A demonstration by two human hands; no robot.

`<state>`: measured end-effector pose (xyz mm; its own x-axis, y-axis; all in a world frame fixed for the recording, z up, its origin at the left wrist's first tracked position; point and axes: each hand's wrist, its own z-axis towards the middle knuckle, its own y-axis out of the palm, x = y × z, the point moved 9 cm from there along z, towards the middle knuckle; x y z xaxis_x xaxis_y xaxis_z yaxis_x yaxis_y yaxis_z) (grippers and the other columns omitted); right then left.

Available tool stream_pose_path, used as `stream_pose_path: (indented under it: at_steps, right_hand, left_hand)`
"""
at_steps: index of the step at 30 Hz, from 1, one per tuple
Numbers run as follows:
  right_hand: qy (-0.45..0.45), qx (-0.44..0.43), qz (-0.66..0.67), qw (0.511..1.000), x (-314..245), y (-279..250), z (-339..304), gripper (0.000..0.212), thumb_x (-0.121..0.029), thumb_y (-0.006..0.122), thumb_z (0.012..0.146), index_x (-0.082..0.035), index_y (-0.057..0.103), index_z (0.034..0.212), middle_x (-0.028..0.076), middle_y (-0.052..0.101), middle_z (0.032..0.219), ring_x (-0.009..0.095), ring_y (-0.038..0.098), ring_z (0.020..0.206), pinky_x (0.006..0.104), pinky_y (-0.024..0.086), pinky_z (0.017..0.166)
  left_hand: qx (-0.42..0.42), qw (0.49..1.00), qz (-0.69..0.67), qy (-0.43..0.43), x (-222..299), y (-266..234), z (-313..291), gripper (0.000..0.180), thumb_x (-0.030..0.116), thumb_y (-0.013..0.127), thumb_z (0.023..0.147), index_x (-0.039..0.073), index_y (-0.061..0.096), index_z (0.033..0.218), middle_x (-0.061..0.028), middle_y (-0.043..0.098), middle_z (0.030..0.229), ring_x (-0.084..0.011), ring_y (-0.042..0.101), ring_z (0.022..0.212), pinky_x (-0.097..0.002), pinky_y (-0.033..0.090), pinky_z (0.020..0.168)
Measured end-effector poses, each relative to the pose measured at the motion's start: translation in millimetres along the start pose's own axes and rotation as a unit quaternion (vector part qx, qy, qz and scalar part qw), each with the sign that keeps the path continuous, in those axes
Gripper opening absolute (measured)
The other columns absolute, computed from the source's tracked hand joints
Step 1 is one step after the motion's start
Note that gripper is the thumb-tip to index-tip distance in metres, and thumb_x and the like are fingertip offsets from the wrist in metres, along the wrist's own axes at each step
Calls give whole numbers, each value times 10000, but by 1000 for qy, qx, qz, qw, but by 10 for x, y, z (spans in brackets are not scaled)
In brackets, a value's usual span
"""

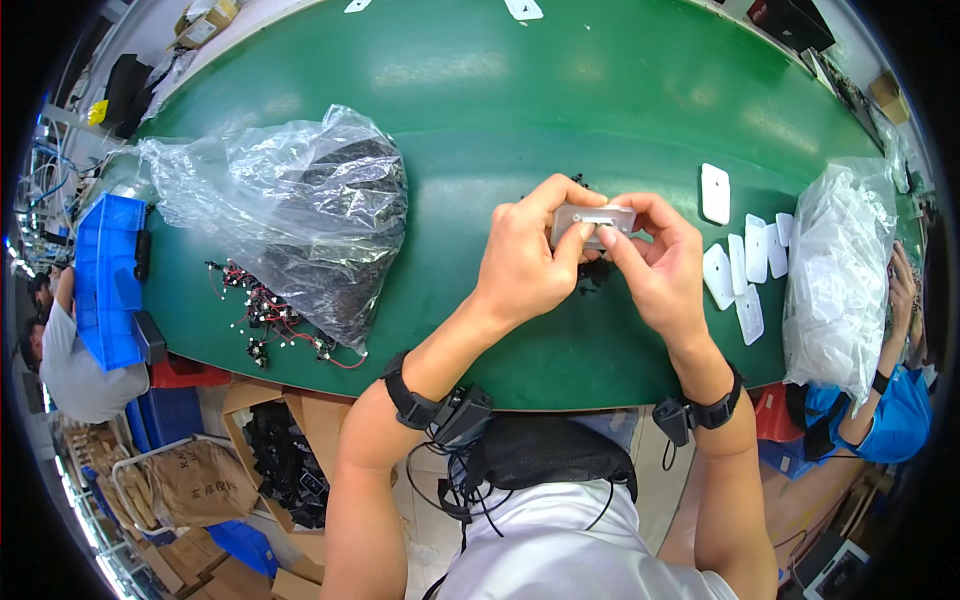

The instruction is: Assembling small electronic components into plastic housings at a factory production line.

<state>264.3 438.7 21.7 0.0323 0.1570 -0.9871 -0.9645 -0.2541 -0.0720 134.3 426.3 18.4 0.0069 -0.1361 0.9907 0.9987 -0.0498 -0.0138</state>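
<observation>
Both thumbs press on a small translucent grey-white plastic casing (592, 219), rectangular with rounded corners, held above the table. My left hand (530, 250) grips its left end with fingers closed. My right hand (658, 255) pinches its right end the same way. Small black parts (594, 275) lie on the table beneath, partly hidden by the hands. To the right of my right hand are several white plastic covers (717, 275), flat and rounded, some overlapping. One white cover (715, 193) lies a little farther back.
A large clear bag of dark parts (345, 215) fills the green table's left side, beside a pile of red and black wired connectors (270, 305). Blue bins (110, 280) stand at the left edge. A bag of white parts (838, 280) sits right, near another person's hand (902, 290).
</observation>
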Motion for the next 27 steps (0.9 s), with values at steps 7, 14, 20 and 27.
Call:
stream_pose_path:
  at_steps: [7, 14, 20, 27]
  right_hand:
    - [38, -39, 56, 997, 44, -10, 52, 216, -26, 628, 867, 42, 588, 1068, 69, 598, 995, 122, 575, 942, 267, 550, 760]
    - [22, -24, 31, 999, -7, -10, 41, 215, -27, 631, 855, 53, 596, 1051, 78, 612, 996, 128, 588, 933, 276, 545, 764]
    - [-10, 13, -34, 999, -70, -3, 16, 204, -12, 642, 832, 66, 604, 1016, 88, 643, 918, 119, 617, 830, 263, 545, 711]
    - [-27, 5, -62, 998, -62, -3, 0, 205, -13, 628, 840, 62, 597, 1029, 85, 647, 897, 111, 617, 791, 247, 524, 683]
  left_hand:
    - [9, 996, -84, -3, -92, -9, 48, 134, -47, 546, 870, -55, 577, 1000, -151, 691, 830, -158, 694, 723, -262, 576, 611]
    - [-26, 993, -110, -25, -49, 25, 40, 152, -48, 539, 875, -56, 556, 1026, -170, 683, 917, -160, 687, 764, -264, 578, 624]
    - [4, 998, -56, -6, -48, 0, 9, 130, -60, 542, 854, -63, 558, 983, -177, 691, 861, -166, 693, 709, -270, 576, 618]
    - [-36, 999, -7, -20, -45, 35, 11, 182, -39, 548, 892, -61, 539, 1073, -168, 654, 992, -171, 681, 778, -259, 585, 651]
